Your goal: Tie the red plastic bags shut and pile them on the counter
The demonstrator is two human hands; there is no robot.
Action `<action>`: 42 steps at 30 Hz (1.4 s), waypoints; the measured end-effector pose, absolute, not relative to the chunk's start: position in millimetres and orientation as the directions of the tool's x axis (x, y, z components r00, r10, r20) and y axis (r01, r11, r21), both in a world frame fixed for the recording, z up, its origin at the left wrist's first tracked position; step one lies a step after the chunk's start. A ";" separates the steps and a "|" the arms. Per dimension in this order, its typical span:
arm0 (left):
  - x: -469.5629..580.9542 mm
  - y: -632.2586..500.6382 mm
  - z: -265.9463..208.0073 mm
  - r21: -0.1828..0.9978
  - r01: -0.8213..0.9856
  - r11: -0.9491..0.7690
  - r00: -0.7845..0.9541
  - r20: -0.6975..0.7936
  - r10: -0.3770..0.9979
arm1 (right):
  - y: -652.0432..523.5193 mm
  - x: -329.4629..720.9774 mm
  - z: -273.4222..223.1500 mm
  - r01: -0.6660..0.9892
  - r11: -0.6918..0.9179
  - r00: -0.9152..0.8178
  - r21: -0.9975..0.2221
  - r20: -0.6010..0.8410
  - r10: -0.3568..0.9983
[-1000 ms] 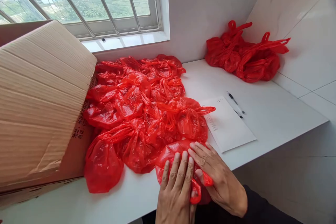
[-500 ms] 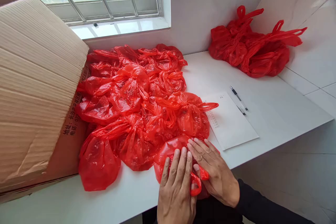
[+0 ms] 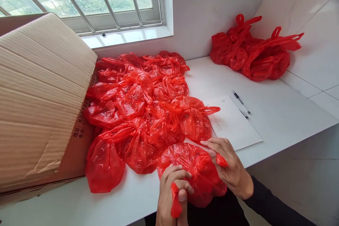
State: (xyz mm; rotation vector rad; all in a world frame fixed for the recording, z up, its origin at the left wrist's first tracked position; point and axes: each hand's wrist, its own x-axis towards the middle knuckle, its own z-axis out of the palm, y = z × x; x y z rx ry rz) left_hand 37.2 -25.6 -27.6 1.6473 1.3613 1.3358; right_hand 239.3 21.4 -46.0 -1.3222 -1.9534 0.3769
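Observation:
A filled red plastic bag [image 3: 193, 173] rests at the front edge of the white table, partly over the edge. My left hand [image 3: 173, 190] is closed round one of its handles, whose end sticks out above the thumb. My right hand [image 3: 227, 166] pinches the other handle on the bag's right side, with a red tip poking out between the fingers. What the bag contains is hidden. Just beyond it lies a pile of knotted red plastic bags [image 3: 140, 91].
An open cardboard box [image 3: 45, 95] stands at the left. Right of the pile are white paper sheets [image 3: 235, 127] and a black-capped pen [image 3: 239, 99]. More red bags [image 3: 251, 53] sit in the far right corner. A barred window [image 3: 106, 0] is behind.
My hands were lying flat on top of the bag, fingers stretched out. Now they have moved apart and each grips a handle. The view has shifted slightly.

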 end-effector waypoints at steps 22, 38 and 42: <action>28.4 31.2 32.9 0.749 0.578 -0.324 0.248 0.216 0.944 | 23.5 260.8 -29.2 0.431 0.187 0.124 -0.883 0.263 0.957; 13.1 237.6 68.5 0.556 0.828 0.066 -0.345 0.414 0.842 | 28.8 257.3 -101.2 0.537 0.185 0.128 -0.823 0.296 0.946; 15.9 250.1 40.6 0.361 0.928 -0.087 -0.105 0.479 0.871 | 30.6 258.5 -102.8 0.627 0.265 0.055 -0.733 0.380 0.923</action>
